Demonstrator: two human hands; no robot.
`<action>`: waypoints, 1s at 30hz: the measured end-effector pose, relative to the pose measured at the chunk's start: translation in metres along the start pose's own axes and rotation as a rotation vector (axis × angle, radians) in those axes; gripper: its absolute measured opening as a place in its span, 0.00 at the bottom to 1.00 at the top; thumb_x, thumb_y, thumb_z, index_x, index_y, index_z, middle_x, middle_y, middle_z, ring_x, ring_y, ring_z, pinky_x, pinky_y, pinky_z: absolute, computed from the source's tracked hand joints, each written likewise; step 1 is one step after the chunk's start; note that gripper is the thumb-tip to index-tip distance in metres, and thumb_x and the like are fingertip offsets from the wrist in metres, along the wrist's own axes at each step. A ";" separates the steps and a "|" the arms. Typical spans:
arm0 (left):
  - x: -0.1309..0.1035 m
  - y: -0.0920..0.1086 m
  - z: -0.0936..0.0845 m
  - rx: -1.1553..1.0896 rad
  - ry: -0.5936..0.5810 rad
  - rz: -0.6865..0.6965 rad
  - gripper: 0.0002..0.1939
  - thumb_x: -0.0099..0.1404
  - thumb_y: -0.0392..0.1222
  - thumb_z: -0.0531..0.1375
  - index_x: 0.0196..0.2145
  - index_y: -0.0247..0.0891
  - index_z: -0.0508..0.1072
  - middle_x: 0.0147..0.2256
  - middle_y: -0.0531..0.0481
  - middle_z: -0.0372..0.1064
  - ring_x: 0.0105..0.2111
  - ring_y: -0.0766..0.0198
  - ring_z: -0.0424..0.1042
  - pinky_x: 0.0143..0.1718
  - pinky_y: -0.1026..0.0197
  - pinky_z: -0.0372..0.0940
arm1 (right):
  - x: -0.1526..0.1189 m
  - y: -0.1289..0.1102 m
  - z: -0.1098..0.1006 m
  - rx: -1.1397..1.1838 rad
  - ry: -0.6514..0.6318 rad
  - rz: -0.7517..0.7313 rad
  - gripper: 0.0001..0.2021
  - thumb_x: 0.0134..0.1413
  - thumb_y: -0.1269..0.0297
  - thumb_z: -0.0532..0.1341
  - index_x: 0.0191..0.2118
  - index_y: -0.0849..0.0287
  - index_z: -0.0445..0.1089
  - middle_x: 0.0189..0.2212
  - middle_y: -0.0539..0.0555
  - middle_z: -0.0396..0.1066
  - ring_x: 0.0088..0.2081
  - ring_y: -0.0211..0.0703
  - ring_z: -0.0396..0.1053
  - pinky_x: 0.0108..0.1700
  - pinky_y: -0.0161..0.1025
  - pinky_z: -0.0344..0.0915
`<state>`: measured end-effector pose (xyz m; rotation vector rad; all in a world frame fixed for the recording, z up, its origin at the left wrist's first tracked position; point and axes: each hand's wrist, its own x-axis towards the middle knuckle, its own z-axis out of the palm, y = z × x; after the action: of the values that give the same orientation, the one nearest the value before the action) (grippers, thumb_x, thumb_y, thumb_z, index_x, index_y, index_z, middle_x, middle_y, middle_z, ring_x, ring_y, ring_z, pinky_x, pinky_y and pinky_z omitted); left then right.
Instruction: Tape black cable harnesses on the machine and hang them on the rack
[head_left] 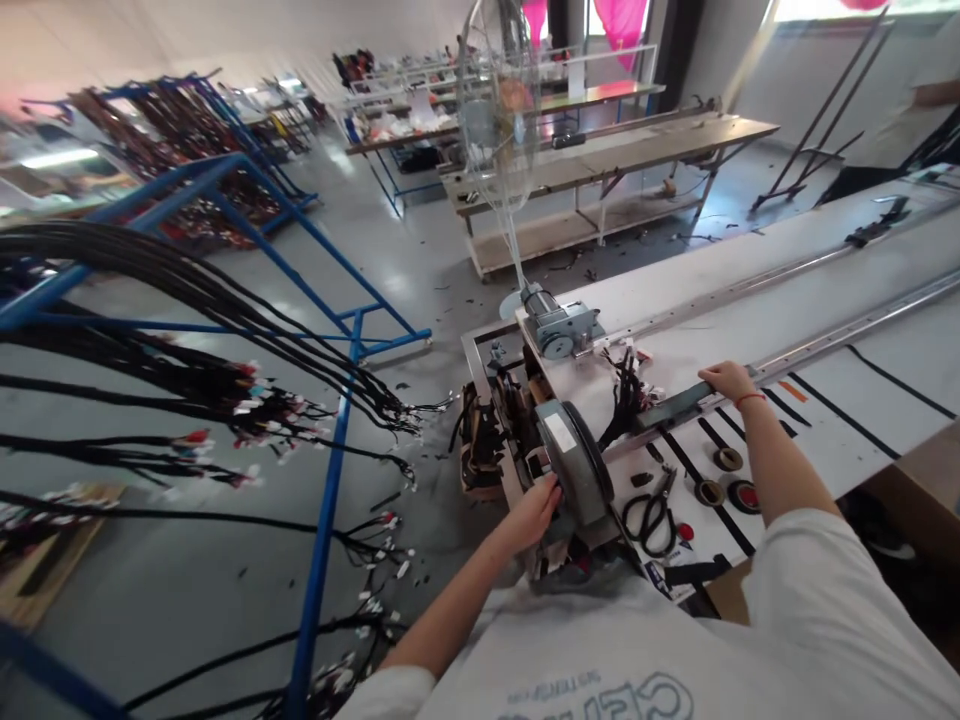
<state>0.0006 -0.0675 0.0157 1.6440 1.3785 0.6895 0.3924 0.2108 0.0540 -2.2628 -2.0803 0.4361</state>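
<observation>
My left hand is at the near-left side of a grey round-housed machine, its fingers curled and partly hidden against it. What they grip does not show. My right hand is closed over the far end of a long grey metal slide block on the rail along the white bench. At the block's left end, a bundle of dark cables with white and red connectors stands up by the round machine. Black-handled scissors lie between my arms, beside rolls of tape.
The white bench carries long metal rails and a motor unit. A standing fan is beyond it. To the left, blue metal racks hold hanging black cable harnesses. Black strips lie on the bench.
</observation>
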 end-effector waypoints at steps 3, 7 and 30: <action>-0.009 -0.011 0.003 0.056 0.147 -0.101 0.23 0.72 0.52 0.39 0.31 0.38 0.66 0.25 0.49 0.66 0.28 0.62 0.67 0.33 0.62 0.61 | 0.013 0.011 -0.021 -0.095 0.069 0.013 0.14 0.53 0.60 0.58 0.29 0.62 0.79 0.28 0.61 0.74 0.41 0.56 0.71 0.48 0.47 0.59; -0.028 -0.033 0.007 0.204 0.169 -0.184 0.25 0.71 0.53 0.41 0.23 0.40 0.62 0.20 0.51 0.61 0.24 0.63 0.65 0.30 0.63 0.58 | 0.024 0.013 -0.041 -0.190 0.097 -0.020 0.14 0.57 0.63 0.57 0.28 0.62 0.78 0.30 0.65 0.73 0.46 0.61 0.68 0.57 0.53 0.48; -0.023 -0.018 -0.012 0.291 -0.107 -0.026 0.19 0.69 0.42 0.51 0.55 0.36 0.69 0.52 0.40 0.72 0.52 0.55 0.72 0.54 0.56 0.65 | -0.068 -0.156 0.049 0.233 -0.170 -0.186 0.30 0.51 0.58 0.68 0.58 0.64 0.65 0.61 0.74 0.55 0.58 0.67 0.59 0.57 0.58 0.55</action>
<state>-0.0235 -0.0866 0.0081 1.8559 1.4720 0.3920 0.2257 0.1523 0.0526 -1.9444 -2.1583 0.8357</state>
